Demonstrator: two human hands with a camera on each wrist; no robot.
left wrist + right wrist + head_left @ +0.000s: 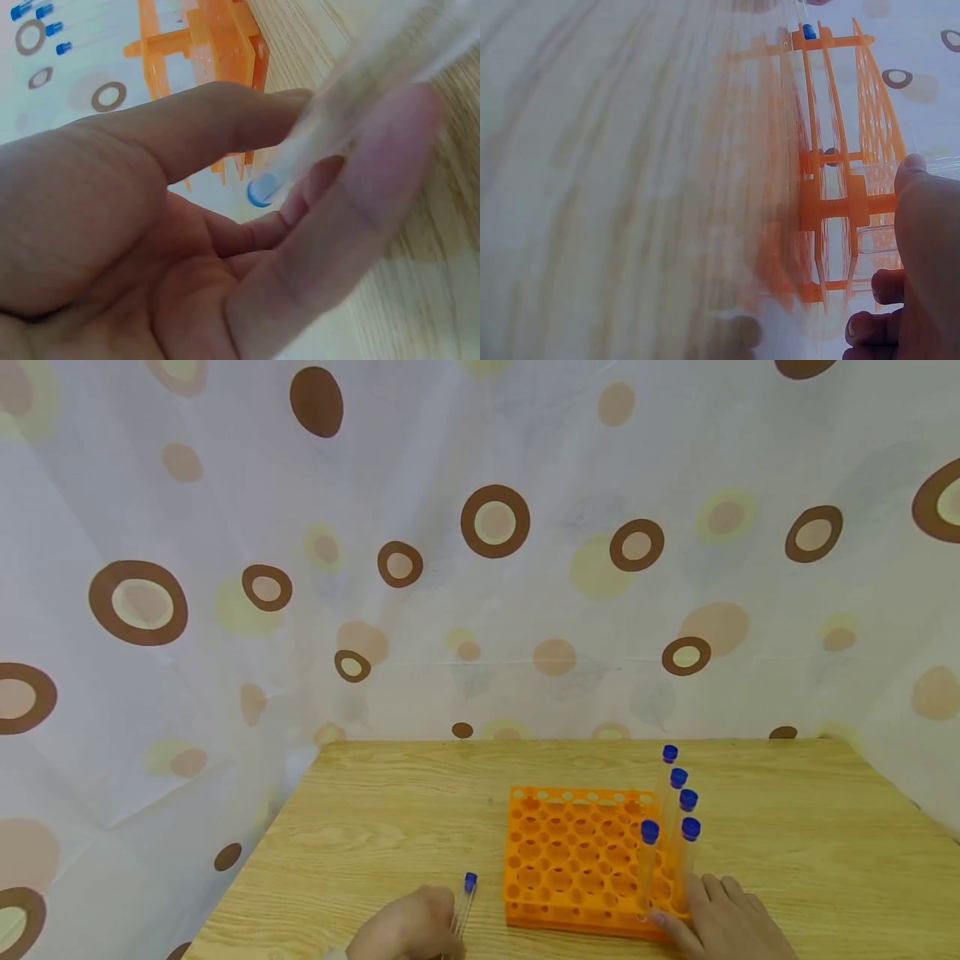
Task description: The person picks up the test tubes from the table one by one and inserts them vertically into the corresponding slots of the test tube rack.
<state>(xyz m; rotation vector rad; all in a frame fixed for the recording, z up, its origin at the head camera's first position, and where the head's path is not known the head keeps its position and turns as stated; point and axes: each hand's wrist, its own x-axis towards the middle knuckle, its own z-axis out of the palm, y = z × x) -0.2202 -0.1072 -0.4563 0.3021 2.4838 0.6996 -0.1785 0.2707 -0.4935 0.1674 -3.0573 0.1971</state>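
Note:
Low at the front, my left hand pinches a clear test tube with a blue cap. In the left wrist view the tube runs blurred between thumb and finger, its cap pointing away from the wrist camera. To the right of that hand stands an orange test tube rack with rows of round holes. Several blue-capped test tubes stand upright at its right end. My right hand grips the rack's near right corner, thumb along the front, the fingers curled at the side.
Under everything is a wood-grain table. A pale curtain with brown and yellow circles hangs behind the table and along both sides.

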